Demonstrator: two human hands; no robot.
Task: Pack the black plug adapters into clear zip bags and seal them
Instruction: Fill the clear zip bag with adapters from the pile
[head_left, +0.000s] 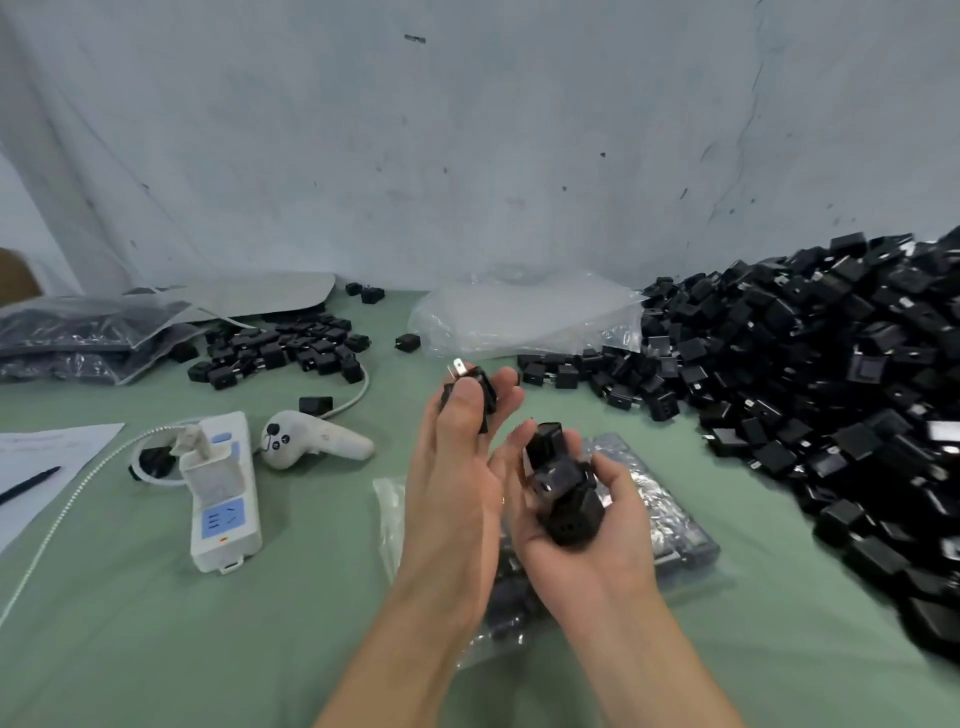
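Fingers (506, 392) of the left hand (452, 467) pinch one black plug adapter (483, 387) against the thumb, back of the hand toward the camera, forearm rising from the near edge. Just right of it, the right hand (582, 535) lies palm up, cupped round a cluster of adapters (563, 488). Both hover over a filled clear zip bag (670, 519) on the green table (208, 649); a large heap of adapters (831, 374) fills the right.

2 hands: left hand (457, 467), right hand (587, 525). 1 power strip (223, 499), 1 controller (311, 439), 1 pen (28, 486), 1 paper sheet (52, 449), filled bags (675, 519) 2+, adapters (831, 389) uncountable (hundreds in the heap).
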